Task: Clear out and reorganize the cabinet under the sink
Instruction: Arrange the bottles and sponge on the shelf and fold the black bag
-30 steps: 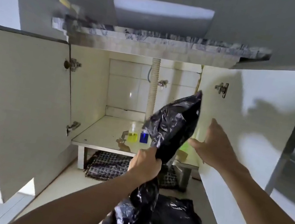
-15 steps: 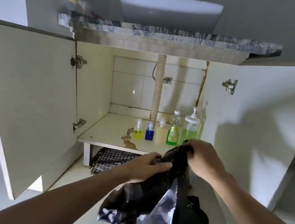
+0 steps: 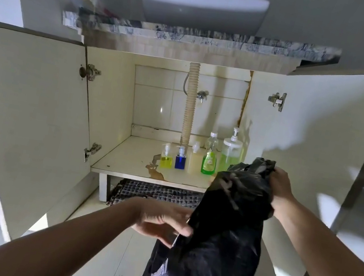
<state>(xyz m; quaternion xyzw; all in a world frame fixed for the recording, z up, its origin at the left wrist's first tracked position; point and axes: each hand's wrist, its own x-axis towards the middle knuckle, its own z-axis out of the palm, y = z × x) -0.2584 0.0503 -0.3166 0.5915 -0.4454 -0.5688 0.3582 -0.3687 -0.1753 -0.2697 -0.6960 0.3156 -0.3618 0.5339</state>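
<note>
No label is readable. The right hand [image 3: 281, 183] clenches the crumpled top of a glossy black bag [image 3: 223, 230]; the left hand [image 3: 161, 223], fingers loosely spread, touches its side lower down, before the cabinet [image 3: 119, 102].

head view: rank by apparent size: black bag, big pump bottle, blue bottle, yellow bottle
1. black bag, though nearest the camera
2. big pump bottle
3. yellow bottle and blue bottle: look alike, not ranked
</note>
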